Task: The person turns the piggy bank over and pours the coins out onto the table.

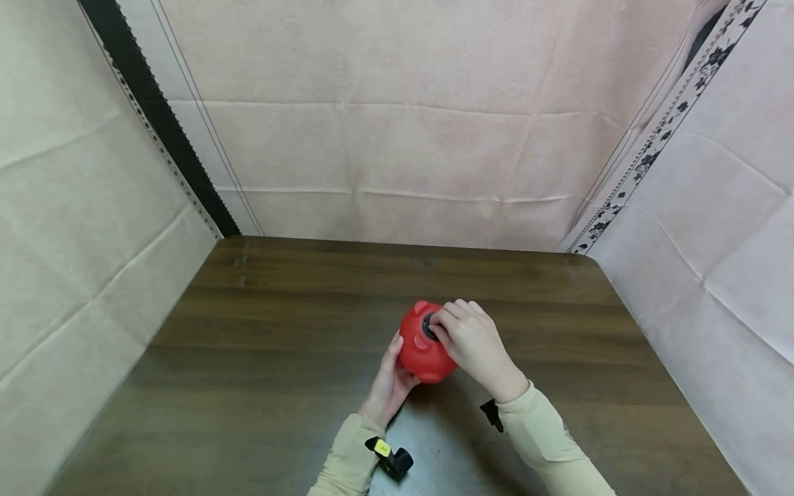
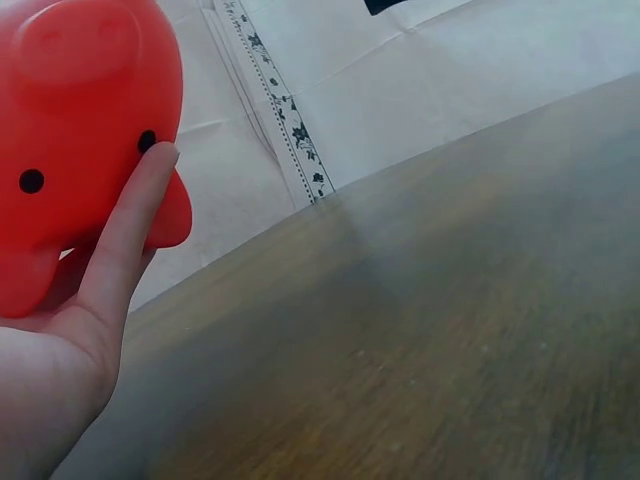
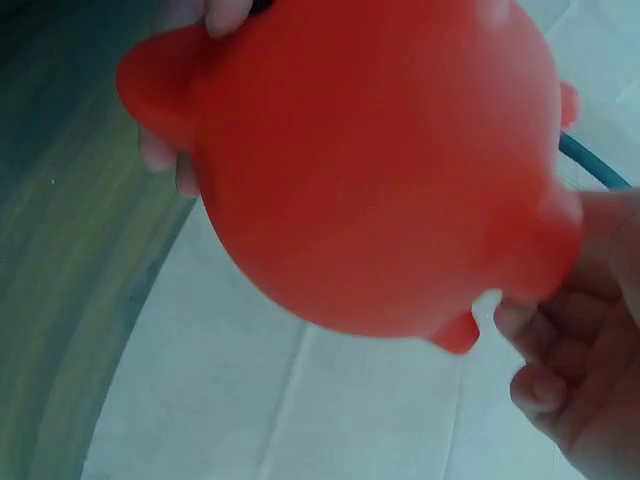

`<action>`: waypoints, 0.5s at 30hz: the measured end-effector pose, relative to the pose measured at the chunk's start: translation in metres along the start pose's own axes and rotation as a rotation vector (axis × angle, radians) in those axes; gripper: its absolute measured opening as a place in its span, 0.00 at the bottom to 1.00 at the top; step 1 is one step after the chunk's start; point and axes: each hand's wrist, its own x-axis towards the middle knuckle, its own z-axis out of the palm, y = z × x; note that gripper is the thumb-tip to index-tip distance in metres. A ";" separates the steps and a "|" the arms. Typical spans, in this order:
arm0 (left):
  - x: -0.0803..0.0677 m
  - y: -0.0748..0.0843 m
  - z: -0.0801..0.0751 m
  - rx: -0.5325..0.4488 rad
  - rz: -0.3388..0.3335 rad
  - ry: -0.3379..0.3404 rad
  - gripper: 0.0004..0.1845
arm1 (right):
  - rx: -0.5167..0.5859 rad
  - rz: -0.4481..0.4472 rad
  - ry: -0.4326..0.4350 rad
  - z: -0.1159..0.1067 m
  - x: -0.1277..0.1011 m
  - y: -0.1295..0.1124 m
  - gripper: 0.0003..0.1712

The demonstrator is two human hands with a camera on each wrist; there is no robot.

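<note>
A round red piggy bank [image 1: 424, 355] is held over the table with its underside and stubby feet turned upward. The left hand [image 1: 391, 386] grips it from below; in the left wrist view a finger [image 2: 130, 225] lies across the face beside one black eye, and the snout is uppermost. On the underside is a round black plug [image 1: 428, 326]. The right hand [image 1: 474, 344] pinches at this plug with thumb and fingertips. In the right wrist view the red body hides the plug, and the right hand's curled fingers [image 3: 560, 340] are close by a foot.
The brown wood-grain table [image 1: 279, 331] lies beneath both hands. Pale cloth walls [image 1: 384, 151] enclose its back and sides, with a black strip [image 1: 167, 124] at the left corner. A black wrist camera [image 1: 397, 463] sits on the left sleeve.
</note>
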 end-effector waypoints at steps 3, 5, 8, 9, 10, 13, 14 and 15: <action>0.000 -0.001 0.001 0.005 0.003 0.005 0.33 | -0.011 -0.024 -0.005 0.000 0.000 0.000 0.11; -0.001 -0.002 0.000 0.009 -0.004 0.009 0.33 | -0.003 -0.064 -0.013 0.000 0.001 0.001 0.12; -0.002 -0.002 0.000 0.028 -0.019 0.019 0.33 | 0.013 -0.128 -0.022 -0.002 0.002 0.005 0.13; -0.002 -0.002 0.000 0.037 -0.024 0.023 0.33 | 0.014 -0.151 -0.024 -0.002 0.002 0.006 0.13; -0.002 -0.002 -0.001 0.048 -0.030 0.026 0.34 | 0.012 -0.174 -0.025 -0.002 0.003 0.006 0.13; -0.002 -0.001 -0.002 0.076 -0.045 0.041 0.34 | 0.005 -0.235 -0.037 -0.003 0.002 0.008 0.13; -0.001 -0.001 -0.002 0.083 -0.052 0.046 0.33 | 0.002 -0.251 -0.043 -0.004 0.002 0.008 0.13; -0.001 0.000 -0.003 0.086 -0.059 0.049 0.33 | -0.002 -0.263 -0.050 -0.004 0.001 0.008 0.13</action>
